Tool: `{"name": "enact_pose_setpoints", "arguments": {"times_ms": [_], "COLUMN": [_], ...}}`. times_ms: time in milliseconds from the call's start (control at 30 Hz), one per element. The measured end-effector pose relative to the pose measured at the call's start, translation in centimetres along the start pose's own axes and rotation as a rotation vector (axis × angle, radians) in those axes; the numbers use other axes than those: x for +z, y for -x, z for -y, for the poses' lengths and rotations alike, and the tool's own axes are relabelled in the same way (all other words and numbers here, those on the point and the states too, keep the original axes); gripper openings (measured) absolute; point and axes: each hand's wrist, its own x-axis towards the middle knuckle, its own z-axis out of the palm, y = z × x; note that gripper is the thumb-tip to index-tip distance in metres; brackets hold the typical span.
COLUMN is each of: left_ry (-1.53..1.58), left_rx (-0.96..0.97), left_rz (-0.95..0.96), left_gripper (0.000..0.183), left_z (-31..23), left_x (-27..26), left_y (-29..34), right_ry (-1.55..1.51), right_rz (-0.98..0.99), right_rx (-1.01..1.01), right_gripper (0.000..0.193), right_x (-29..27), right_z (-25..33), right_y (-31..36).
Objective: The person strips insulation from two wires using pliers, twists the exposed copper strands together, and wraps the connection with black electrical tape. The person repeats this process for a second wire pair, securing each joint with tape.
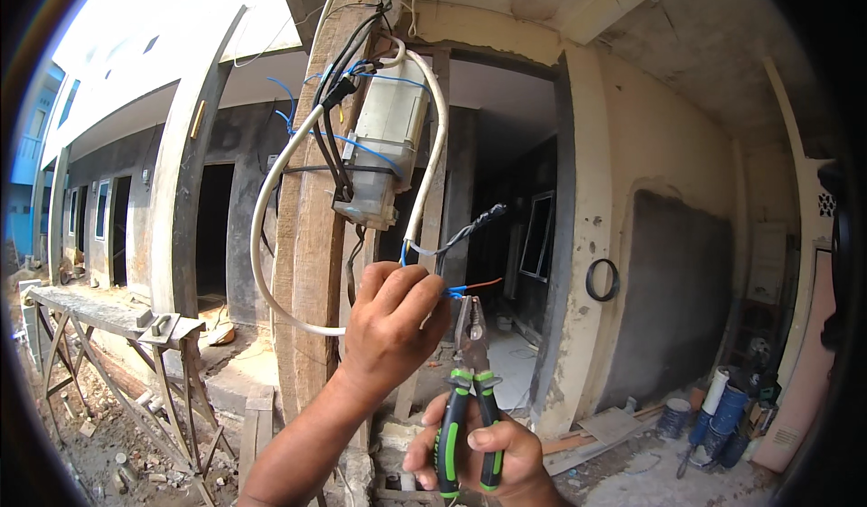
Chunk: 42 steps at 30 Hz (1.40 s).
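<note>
My left hand is closed around the blue wire, whose bare copper end sticks out to the right. A white cable loops down to this hand from the wooden post, and another length runs in from the left. My right hand grips a pair of combination pliers by its black and green handles. The metal jaws point up, just under the blue wire; whether they touch it I cannot tell. Beside them, a twisted grey and black wire pair juts to the right.
A pale electric meter box is tied to the wooden post with blue wire. Black cables hang beside it. A wooden trestle stands at left. Paint buckets and boards lie at lower right. A black coil hangs on the wall.
</note>
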Motion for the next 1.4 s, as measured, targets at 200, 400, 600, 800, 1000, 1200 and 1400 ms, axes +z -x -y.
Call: {"name": "enact_pose_setpoints", "arguments": {"times_ms": [200,400,600,800,1000,1200,1400], "left_ry": [0.028,0.024,0.059,0.053,0.038,0.024,0.022], "left_rx": [-0.004,-0.001,-0.012,0.009,0.007,0.004,-0.003], "left_rz": [0.025,0.023,0.033,0.041,0.051,0.068,0.073], "left_gripper": [0.032,0.031,0.03,0.03,0.029,0.028,0.028], "left_z": [0.2,0.3,0.4,0.4,0.4,0.4,0.2], "left_x": [0.1,0.0,0.1,0.1,0.0,0.0,-0.1], "left_y": [0.0,-0.1,-0.2,-0.4,-0.5,-0.5,-0.5], "right_ry": [0.26,1.34,2.105,2.503,2.799,2.937,2.868], "right_rz": [-0.147,-0.579,-0.549,-0.478,-0.463,-0.441,-0.435], "right_rx": [0.178,0.173,-0.054,-0.174,-0.191,-0.229,-0.215], "right_gripper": [0.072,0.059,0.064,0.066,0.073,0.076,0.076], "right_x": [2.1,3.3,2.5,3.6,4.6,4.5,4.4], "right_z": [3.5,7.3,11.0,11.9,12.9,13.4,13.6], "right_y": [2.6,4.3,3.5,2.9,2.3,1.9,1.8]}}
